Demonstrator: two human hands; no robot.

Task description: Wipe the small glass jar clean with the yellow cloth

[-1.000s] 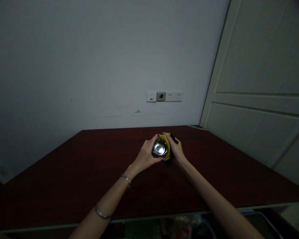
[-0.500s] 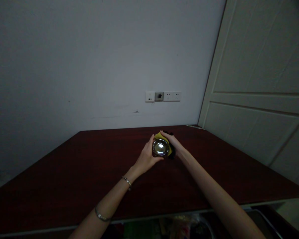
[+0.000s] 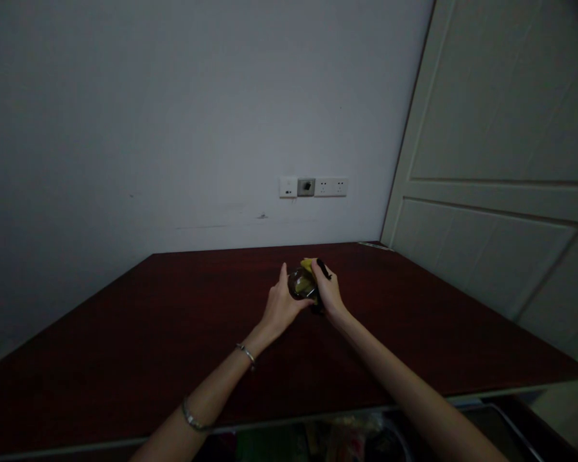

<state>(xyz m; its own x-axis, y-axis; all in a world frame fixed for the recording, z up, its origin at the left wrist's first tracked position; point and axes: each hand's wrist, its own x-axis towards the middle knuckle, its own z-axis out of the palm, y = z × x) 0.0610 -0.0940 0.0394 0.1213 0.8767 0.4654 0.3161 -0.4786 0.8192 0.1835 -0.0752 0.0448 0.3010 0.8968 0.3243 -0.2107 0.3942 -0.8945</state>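
Observation:
My left hand (image 3: 280, 305) curves around a small round see-through glass vessel (image 3: 298, 282), thumb along its near side and a finger on the far left. Whether it is a cup or a bowl I cannot tell. In my right hand (image 3: 329, 293) is a yellow and black cloth (image 3: 307, 264), pressed against the right side of the glass. Yellow shows through the glass, and black parts of the cloth stick out around my right fingers. Both hands are held above the dark red table, near its middle.
The dark red tabletop (image 3: 183, 321) reaches back to a pale wall with sockets (image 3: 331, 187). A white panelled door (image 3: 491, 256) stands along the right. Below the table's front edge, an open space holds a green item (image 3: 270, 444) and other dim things.
The glass has turned, so its bright shiny round face no longer shows towards me. My right hand has come around with the cloth, and both hands have shifted slightly left.

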